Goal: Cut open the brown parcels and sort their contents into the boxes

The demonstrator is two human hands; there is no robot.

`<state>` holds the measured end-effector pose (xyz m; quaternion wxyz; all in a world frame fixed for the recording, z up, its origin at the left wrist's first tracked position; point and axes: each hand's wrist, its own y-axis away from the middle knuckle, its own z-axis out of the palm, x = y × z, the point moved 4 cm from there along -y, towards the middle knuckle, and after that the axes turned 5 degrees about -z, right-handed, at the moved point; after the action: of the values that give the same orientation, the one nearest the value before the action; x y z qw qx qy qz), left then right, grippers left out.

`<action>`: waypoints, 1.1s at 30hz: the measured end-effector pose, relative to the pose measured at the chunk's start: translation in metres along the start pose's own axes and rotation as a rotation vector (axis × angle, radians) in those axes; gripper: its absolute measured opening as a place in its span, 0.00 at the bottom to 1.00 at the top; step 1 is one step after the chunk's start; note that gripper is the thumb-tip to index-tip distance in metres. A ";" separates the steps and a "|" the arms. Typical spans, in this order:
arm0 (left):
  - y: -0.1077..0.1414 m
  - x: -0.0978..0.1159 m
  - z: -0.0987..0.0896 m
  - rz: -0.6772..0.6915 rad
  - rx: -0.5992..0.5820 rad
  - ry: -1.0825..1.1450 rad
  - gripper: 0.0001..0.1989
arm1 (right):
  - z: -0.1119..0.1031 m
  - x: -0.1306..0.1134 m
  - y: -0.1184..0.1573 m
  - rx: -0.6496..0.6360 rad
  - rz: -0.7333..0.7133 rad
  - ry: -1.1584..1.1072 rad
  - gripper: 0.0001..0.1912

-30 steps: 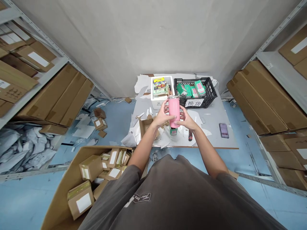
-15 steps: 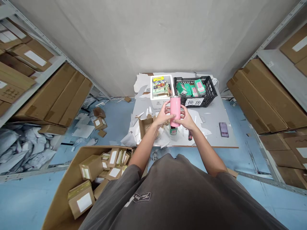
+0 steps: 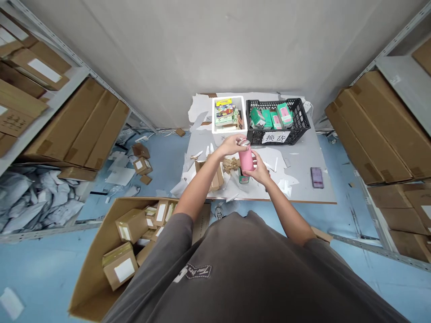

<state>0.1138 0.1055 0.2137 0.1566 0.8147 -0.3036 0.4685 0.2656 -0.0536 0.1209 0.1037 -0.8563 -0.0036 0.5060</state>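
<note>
Grey-topped counter (image 3: 305, 163) stood against the wall, littered with torn white paper. Left of the person, a large open carton (image 3: 88, 273) held taped parcels (image 3: 119, 269). At the back of the counter: black plastic crate (image 3: 298, 134) with green-and-pink boxes (image 3: 267, 119) inside, and just beside it a white bin (image 3: 222, 137) with printed packs. Nearer the person, an open cardboard box (image 3: 217, 180) sat partly behind the left forearm.

Left hand (image 3: 232, 145) had fingers and thumb around the top end of the pink tumbler (image 3: 247, 161); right hand (image 3: 260, 169) gripped its lower part from the right side. The tumbler was between the hands over the front half of the counter, slightly tilted. Crumpled brown paper (image 3: 230, 164) lay left of it. A small green box (image 3: 244, 179) showed just below its base; contact unclear. Phone (image 3: 317, 177), pixelated, lay well apart at right. Metallic lid (image 3: 244, 142) was on top.

Step looked like handling or checking the tumbler at its lid. Next move probably called for a firm lower grip while the upper fingers worked the top.
</note>
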 end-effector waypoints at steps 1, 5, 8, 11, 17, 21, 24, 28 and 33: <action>0.001 -0.004 0.004 0.006 -0.021 -0.019 0.27 | 0.002 0.016 0.003 -0.025 0.002 -0.004 0.60; 0.011 -0.018 0.017 0.031 0.016 -0.121 0.30 | 0.010 0.094 0.015 -0.110 0.113 0.004 0.58; 0.016 -0.030 0.030 -0.007 0.043 -0.146 0.30 | 0.027 0.144 0.023 -0.183 0.242 -0.027 0.63; 0.018 -0.044 0.044 -0.042 0.041 -0.160 0.30 | 0.049 0.172 0.023 -0.224 0.287 -0.051 0.66; 0.032 -0.069 0.065 -0.082 0.038 -0.197 0.31 | 0.081 0.188 0.008 -0.275 0.250 -0.100 0.60; 0.049 -0.086 0.086 -0.102 0.008 -0.238 0.30 | 0.093 0.192 0.014 -0.264 0.227 -0.145 0.50; 0.062 -0.101 0.109 -0.139 -0.051 -0.259 0.29 | 0.100 0.194 0.023 -0.250 0.208 -0.178 0.45; 0.077 -0.119 0.138 -0.260 -0.092 -0.332 0.30 | 0.103 0.196 0.030 -0.219 0.220 -0.171 0.46; 0.082 -0.128 0.160 -0.230 -0.215 -0.440 0.35 | 0.100 0.197 0.030 -0.221 0.221 -0.151 0.48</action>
<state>0.1199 0.0009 0.0194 0.2246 0.9048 -0.2835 0.2245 0.2718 -0.0434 -0.1019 -0.0480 -0.8171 0.0270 0.5739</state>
